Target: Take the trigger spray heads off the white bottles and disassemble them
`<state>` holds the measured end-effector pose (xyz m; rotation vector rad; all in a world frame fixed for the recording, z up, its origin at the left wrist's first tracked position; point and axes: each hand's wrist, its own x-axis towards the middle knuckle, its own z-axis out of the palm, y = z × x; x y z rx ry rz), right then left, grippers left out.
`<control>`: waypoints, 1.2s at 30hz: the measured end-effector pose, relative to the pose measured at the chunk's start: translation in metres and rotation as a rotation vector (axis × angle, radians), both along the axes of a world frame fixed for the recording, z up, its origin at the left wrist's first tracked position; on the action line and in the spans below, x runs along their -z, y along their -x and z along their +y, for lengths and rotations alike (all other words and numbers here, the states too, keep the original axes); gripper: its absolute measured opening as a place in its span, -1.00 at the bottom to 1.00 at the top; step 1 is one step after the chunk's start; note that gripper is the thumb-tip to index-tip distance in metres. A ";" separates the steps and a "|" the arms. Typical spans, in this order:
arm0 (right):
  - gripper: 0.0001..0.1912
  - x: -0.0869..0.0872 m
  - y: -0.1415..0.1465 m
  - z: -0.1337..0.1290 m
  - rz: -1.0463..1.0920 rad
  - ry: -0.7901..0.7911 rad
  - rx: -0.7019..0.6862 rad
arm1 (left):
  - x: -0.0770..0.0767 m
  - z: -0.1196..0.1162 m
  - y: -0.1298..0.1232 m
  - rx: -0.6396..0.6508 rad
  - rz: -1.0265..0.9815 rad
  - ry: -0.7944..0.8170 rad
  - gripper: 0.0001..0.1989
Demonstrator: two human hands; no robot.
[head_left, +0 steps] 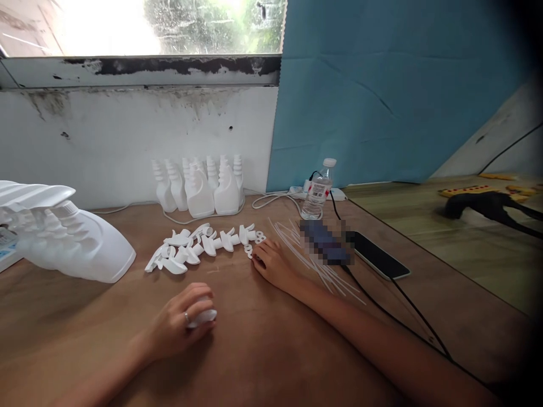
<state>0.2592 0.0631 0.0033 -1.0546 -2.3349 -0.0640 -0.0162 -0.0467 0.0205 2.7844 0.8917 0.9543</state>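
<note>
My left hand [186, 319] is curled around a white plastic spray head [203, 317], mostly covered by the fingers. Farther right, my right hand [271, 263] rests low on the table with bent fingers, thumb and forefinger drawn together. Its fingertips are at the small white ring pieces [249, 250]; what is between them is hidden. Left of these rings lies a loose row of white spray trigger heads [208, 244]. Several thin white tubes [316, 268] lie fanned out just beyond my right wrist.
White spray bottles [201, 195] stand against the wall, and more bottles [97, 246] lie stacked at left. A clear water bottle [318, 189] stands by a power strip [338, 194]. A phone [377, 254] and a blurred dark item [326, 243] with black cables occupy the right side.
</note>
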 end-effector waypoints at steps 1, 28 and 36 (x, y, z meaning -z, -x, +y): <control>-0.91 0.001 0.001 0.002 0.021 0.007 -0.001 | 0.000 0.005 -0.010 0.028 -0.011 0.001 -0.71; -0.88 -0.012 0.018 -0.040 0.856 0.499 -0.223 | 0.001 0.063 -0.056 0.120 -0.171 -0.032 -0.52; -0.84 -0.018 0.017 -0.038 0.707 0.326 -0.268 | 0.003 0.067 -0.059 -0.001 -0.213 -0.024 -0.66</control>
